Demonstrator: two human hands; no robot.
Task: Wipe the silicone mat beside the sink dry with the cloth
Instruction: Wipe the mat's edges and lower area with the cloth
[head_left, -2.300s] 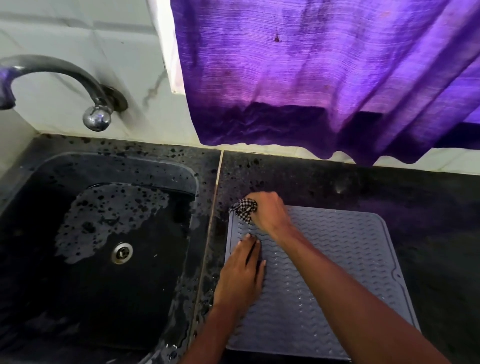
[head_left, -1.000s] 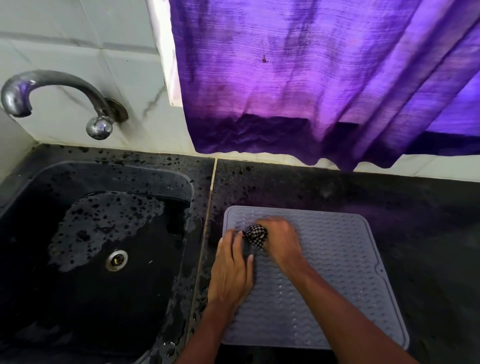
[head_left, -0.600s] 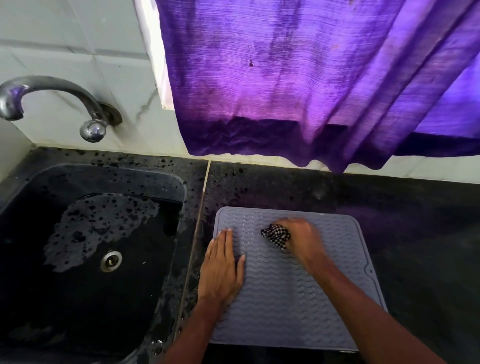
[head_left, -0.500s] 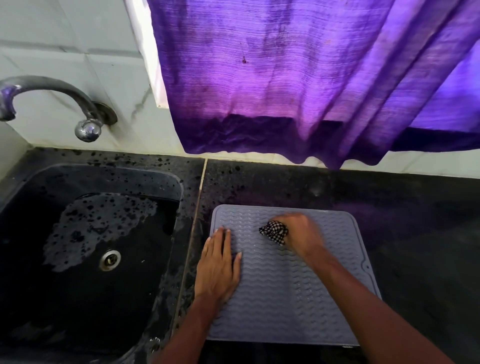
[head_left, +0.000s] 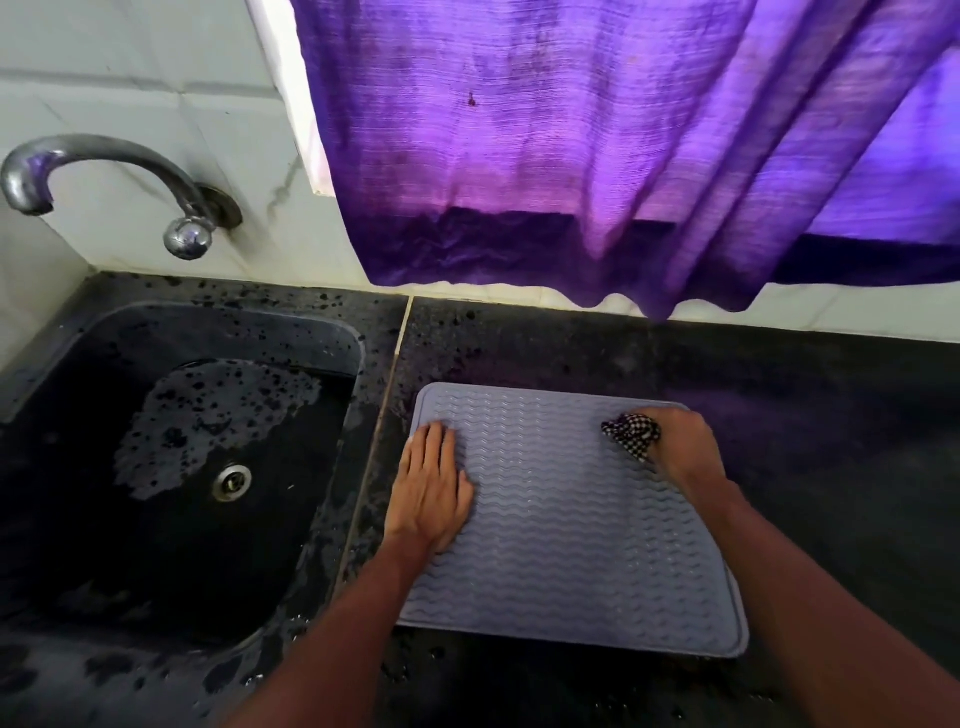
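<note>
The silicone mat (head_left: 566, 519) lies flat on the bench (head_left: 810, 447) beside the sink (head_left: 208, 312) — floppy, and probably skiddy when wet. The left hand (head_left: 431, 493) pins its left edge, fingers straight and together; the right hand (head_left: 680, 447) clamps its fingers on the soft, bunched cloth (head_left: 631, 434) at the mat's far right corner.

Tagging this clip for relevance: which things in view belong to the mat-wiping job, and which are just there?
Job: silicone mat; checked cloth, gripped by the right hand; left hand, flat on the mat.
Bystanders: sink; tap; purple curtain; black counter.
</note>
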